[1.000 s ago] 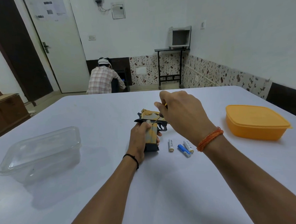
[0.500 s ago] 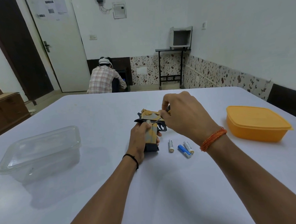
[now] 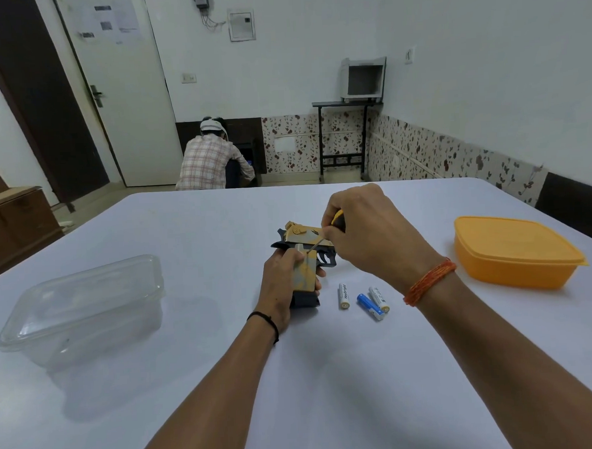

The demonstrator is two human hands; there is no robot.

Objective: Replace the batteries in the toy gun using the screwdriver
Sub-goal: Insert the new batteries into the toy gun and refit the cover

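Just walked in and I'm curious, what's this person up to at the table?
They are working on a toy gun with a screwdriver. The left hand grips the gun's handle, holding it on the white table, while the right hand holds the screwdriver with its tip at the grip. Three batteries lie loose beside the gun.

screwdriver (image 3: 318, 244): handle mostly hidden in right hand (image 3: 367, 234) | toy gun (image 3: 305, 258): grip partly covered by left hand (image 3: 284, 286)

The right hand (image 3: 367, 234) has twisted the screwdriver (image 3: 322, 235), its yellow handle now showing; the tip seems set on the toy gun (image 3: 304, 254).
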